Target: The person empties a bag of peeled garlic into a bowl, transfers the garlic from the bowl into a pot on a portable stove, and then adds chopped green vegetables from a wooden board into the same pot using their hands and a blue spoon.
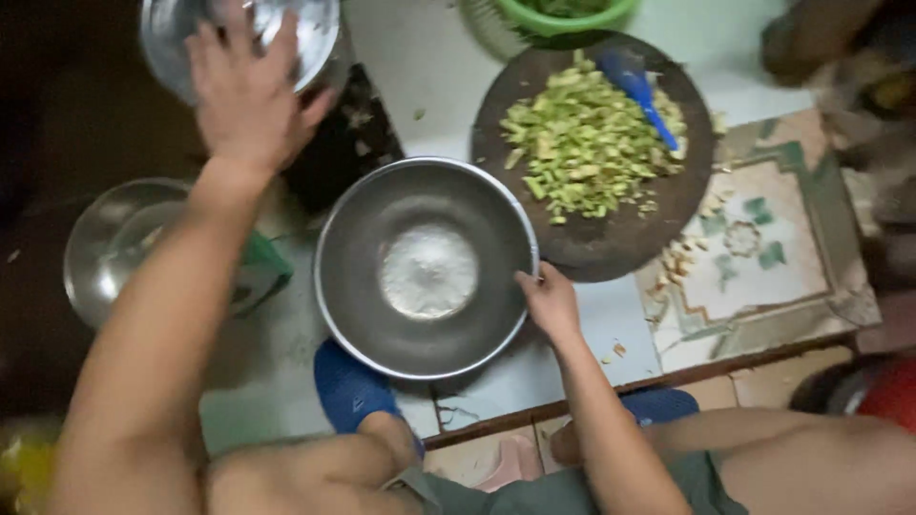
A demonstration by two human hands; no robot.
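A large steel bowl (pixel 363 238) sits on the tiled floor in front of me, empty, its bottom shining. My right hand (pixel 549 300) grips its right rim. My left hand (pixel 246 91) is raised at the upper left, fingers spread against a shiny steel basin (pixel 315 29). Beyond the bowl lies a round dark cutting board (pixel 611 243) heaped with chopped green vegetable pieces (pixel 587 143). A blue-handled knife (pixel 644 95) rests on the pile.
Another steel bowl (pixel 105 248) stands at the left beside something green (pixel 262 272). A green basket (pixel 563 14) sits at the top. Vegetable scraps (pixel 682 262) lie right of the board. My blue slippers (pixel 348 386) and knees are below. A red object (pixel 892 391) is at the right edge.
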